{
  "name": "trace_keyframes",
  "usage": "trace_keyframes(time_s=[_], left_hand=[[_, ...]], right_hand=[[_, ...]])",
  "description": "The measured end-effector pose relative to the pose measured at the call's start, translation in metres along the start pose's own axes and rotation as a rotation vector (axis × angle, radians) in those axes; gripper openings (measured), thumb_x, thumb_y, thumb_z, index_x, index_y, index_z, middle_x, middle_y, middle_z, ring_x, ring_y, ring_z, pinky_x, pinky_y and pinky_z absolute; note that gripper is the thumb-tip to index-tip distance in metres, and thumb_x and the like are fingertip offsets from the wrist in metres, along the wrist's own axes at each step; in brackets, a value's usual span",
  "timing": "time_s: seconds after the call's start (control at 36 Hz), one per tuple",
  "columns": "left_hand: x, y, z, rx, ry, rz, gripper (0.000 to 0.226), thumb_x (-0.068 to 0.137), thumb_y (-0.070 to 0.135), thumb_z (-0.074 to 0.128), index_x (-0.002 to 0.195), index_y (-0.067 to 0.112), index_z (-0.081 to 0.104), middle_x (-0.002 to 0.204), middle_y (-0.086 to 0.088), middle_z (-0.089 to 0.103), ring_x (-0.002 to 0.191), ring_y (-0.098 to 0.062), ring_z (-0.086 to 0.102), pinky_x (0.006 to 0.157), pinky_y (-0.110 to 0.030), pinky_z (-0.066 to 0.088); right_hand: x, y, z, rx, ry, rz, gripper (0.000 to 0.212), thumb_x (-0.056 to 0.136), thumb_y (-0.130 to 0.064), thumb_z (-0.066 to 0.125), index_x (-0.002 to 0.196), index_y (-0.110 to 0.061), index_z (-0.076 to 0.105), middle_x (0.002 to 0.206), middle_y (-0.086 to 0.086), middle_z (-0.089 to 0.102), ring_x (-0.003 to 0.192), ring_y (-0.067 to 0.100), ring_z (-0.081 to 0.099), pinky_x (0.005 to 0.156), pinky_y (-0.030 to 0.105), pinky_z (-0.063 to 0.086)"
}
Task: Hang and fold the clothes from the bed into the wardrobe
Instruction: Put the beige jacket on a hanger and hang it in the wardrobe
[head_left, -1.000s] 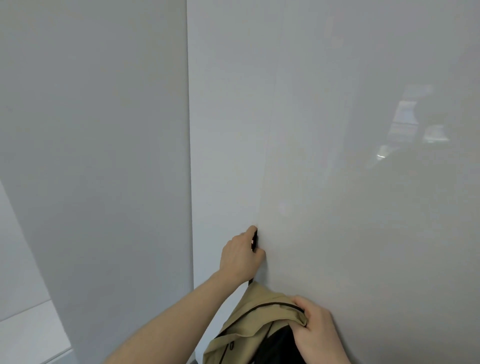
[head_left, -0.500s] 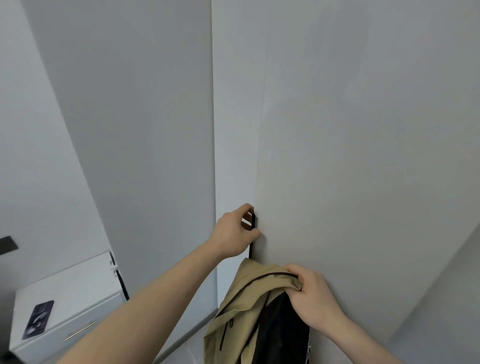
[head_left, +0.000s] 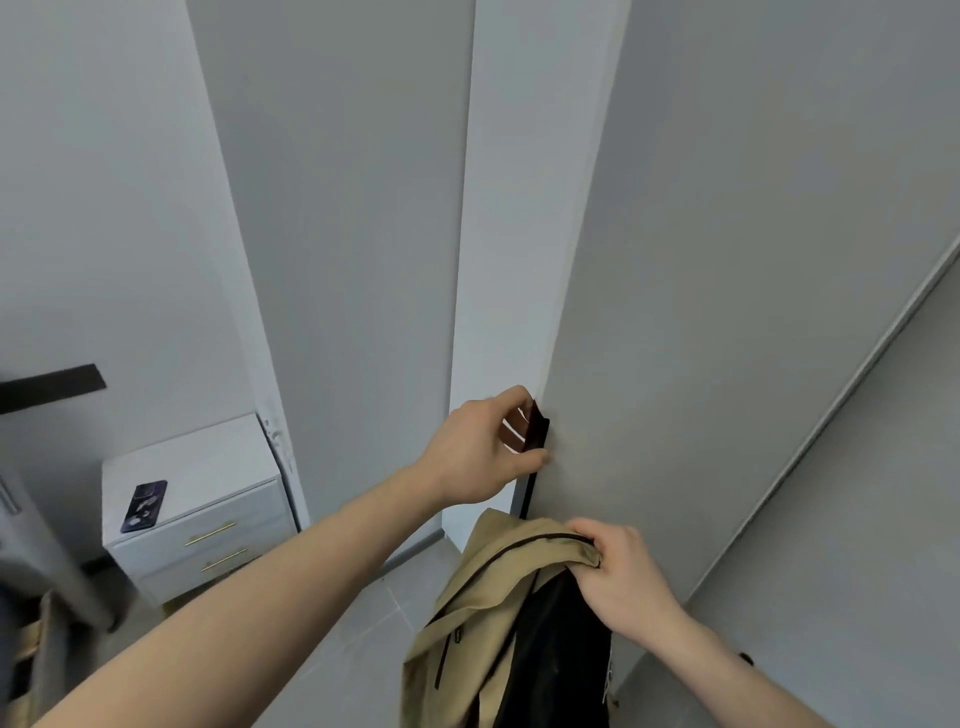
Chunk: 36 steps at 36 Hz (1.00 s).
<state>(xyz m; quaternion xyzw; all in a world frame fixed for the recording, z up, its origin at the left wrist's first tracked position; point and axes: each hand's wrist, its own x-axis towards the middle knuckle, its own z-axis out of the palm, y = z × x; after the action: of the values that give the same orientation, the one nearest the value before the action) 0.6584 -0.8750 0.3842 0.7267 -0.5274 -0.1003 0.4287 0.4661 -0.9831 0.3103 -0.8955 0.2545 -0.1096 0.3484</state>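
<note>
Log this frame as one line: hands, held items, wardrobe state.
left hand: gripping dark door handle | right hand: holding tan jacket by collar | wardrobe door: edge slightly ajar | jacket not yet hung

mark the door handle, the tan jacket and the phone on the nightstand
door handle (head_left: 531, 483): head view, on the black bar below the left hand.
tan jacket (head_left: 483, 582): head view, on the tan shoulder fabric left of the right hand.
phone (head_left: 144, 505): head view, on the middle of its dark back.
</note>
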Motion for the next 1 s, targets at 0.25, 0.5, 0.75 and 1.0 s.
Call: trace_keyframes(time_s=[0.25,0.5,0.75,1.0], left_hand=[[-0.05,0.044,0.029,0.043,0.057,-0.024,0.037,0.08,0.044,0.082,0.084,0.035,0.046,0.085,0.016,0.067,0.078,-0.005,0.069,0.069,-0.031,0.055],[-0.097,0.095,0.071,0.056,0.166,-0.102,0.04,0.079,0.05,0.082,0.09,0.03,0.05,0.088,0.014,0.066,0.08,-0.007,0.068,0.071,-0.037,0.057],[-0.124,0.126,0.098,0.085,0.218,-0.119,0.032,0.085,0.048,0.077,0.102,0.029,0.058,0.095,0.022,0.064,0.082,-0.004,0.067,0.076,-0.04,0.059],[-0.207,0.059,0.048,0.044,0.188,-0.373,0.024,0.098,0.033,0.057,0.12,0.041,0.06,0.116,0.023,0.064,0.099,-0.002,0.064,0.084,-0.023,0.054]], right_hand=[[-0.054,0.021,-0.007,0.028,-0.11,-0.117,0.027,0.087,-0.014,0.058,0.09,-0.035,0.073,0.086,-0.017,0.073,0.083,0.007,0.068,0.074,0.046,0.056],[-0.111,0.045,-0.014,0.056,-0.23,-0.19,0.03,0.084,-0.01,0.056,0.09,-0.034,0.074,0.084,-0.018,0.073,0.082,0.006,0.068,0.072,0.042,0.056],[-0.155,0.044,0.0,0.049,-0.303,-0.204,0.034,0.078,-0.009,0.048,0.089,-0.032,0.071,0.08,-0.013,0.071,0.077,0.011,0.065,0.069,0.037,0.052],[-0.159,0.012,0.025,0.147,-0.306,-0.227,0.039,0.082,-0.003,0.048,0.085,-0.034,0.071,0.082,-0.014,0.072,0.08,0.008,0.066,0.067,0.026,0.051]])
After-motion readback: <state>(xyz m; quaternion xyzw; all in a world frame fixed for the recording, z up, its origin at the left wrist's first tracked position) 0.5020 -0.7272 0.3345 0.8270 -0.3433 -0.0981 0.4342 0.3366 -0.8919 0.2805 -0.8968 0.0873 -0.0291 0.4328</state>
